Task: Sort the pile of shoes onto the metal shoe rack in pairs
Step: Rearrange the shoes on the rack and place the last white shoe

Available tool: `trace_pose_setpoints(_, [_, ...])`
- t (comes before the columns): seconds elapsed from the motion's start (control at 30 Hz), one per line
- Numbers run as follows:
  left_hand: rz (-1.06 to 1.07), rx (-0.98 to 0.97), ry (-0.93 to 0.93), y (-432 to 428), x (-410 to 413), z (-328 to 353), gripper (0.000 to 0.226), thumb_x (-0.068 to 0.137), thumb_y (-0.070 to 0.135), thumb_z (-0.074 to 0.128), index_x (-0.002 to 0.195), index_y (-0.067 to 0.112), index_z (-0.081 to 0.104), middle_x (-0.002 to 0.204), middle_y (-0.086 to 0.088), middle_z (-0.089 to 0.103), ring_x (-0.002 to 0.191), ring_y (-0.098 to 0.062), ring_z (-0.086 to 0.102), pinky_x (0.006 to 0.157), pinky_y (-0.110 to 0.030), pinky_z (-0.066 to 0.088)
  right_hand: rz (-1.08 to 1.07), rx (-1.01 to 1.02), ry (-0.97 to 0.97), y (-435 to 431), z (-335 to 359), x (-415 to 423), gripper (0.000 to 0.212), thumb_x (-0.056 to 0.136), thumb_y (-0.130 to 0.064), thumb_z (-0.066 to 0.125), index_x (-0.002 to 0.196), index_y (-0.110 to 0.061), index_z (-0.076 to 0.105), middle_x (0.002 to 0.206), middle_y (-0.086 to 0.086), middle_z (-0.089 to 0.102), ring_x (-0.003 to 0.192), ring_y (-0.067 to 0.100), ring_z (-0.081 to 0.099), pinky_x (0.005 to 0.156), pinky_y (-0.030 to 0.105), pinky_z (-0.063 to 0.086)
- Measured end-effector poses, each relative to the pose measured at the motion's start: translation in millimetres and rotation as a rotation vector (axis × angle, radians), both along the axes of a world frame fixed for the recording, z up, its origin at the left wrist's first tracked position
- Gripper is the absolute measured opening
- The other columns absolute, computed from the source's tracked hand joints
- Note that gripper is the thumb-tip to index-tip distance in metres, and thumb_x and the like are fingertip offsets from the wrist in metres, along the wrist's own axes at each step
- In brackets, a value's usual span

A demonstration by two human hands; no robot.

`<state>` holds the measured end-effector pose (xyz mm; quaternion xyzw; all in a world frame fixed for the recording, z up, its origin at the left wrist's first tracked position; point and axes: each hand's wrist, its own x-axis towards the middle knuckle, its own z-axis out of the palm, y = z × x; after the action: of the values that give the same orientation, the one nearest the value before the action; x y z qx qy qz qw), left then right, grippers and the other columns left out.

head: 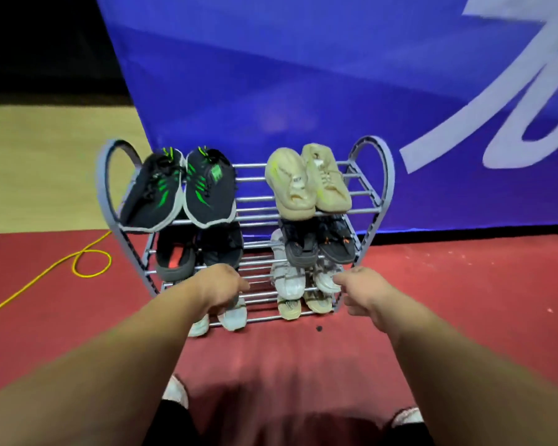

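Hanging loosely curled, the fingers [226, 302] of the left hand [221, 284] close round nothing; they droop in front of the white pair [234, 317] on the lowest shelf, and blur hides whether the tips touch it. The right hand [358, 289] is held the same way, its fingers [343, 280] slack and empty just beside the rack's right front corner. Both arms reach forward and down, which fits hands hovering at the low shelves, not carrying anything.

Every shoe in view sits on the metal shoe rack [255, 210], two alike side by side, toes toward the person. On the top shelf the black-and-green sneakers [181, 191] lie at the left, the outer one overhanging the front bar, and a beige pair [306, 185] lies at the right. Below them sit a dark pair with red insoles [178, 255] and a dark pair with orange marks [319, 246]. Lower at the right come another white pair [290, 281] and, on the lowest shelf, a tan pair [303, 304]. Left and right halves each take one pair, so matches read at a glance.

No loose pile shows on the red floor [464, 300], so the sorting looks all but finished. A yellow cable [78, 262] loops to the left, and a blue banner [303, 91] hangs behind.
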<state>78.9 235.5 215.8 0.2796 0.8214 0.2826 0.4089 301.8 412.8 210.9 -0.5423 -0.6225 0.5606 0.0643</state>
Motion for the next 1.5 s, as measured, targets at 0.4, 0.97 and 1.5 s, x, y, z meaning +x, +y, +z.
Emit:
trace_pose_setpoints(0.4, [0.09,0.27,0.164,-81.7,-28.3,183.1,0.007,0.086,0.019,0.065,0.081,0.017,0.061,0.066,-0.01,0.042,0.061,-0.022,0.039,0.056,-0.03,0.034,0.121,0.33,-0.006,-67.5,182.6,-20.7,0.016,0.085,-0.02,0.063,0.072,-0.016,0.055,0.06,0.005,0.048,0.049,0.02,0.04,0.054,0.032,0.033])
trace_pose_setpoints(0.97, [0.178,0.304,0.41,-145.3,-22.4,285.8,0.014,0.087,0.018,0.069,0.097,0.009,0.067,0.076,-0.006,0.059,0.065,-0.023,0.051,0.062,-0.028,0.045,0.326,0.666,-0.1,-120.1,289.3,-58.4,0.023,0.094,-0.021,0.054,0.107,-0.004,0.063,0.104,0.018,0.068,0.086,0.031,0.063,0.076,0.04,0.051])
trace_pose_setpoints(1.5, [0.088,0.316,0.636,-137.8,-19.2,316.9,0.037,0.092,0.027,0.064,0.128,0.017,0.06,0.121,-0.005,0.065,0.101,-0.024,0.065,0.093,-0.036,0.054,0.394,0.882,-0.229,-143.7,330.9,-56.8,0.042,0.095,-0.022,0.052,0.135,-0.008,0.054,0.135,0.012,0.062,0.123,0.03,0.06,0.101,0.046,0.052])
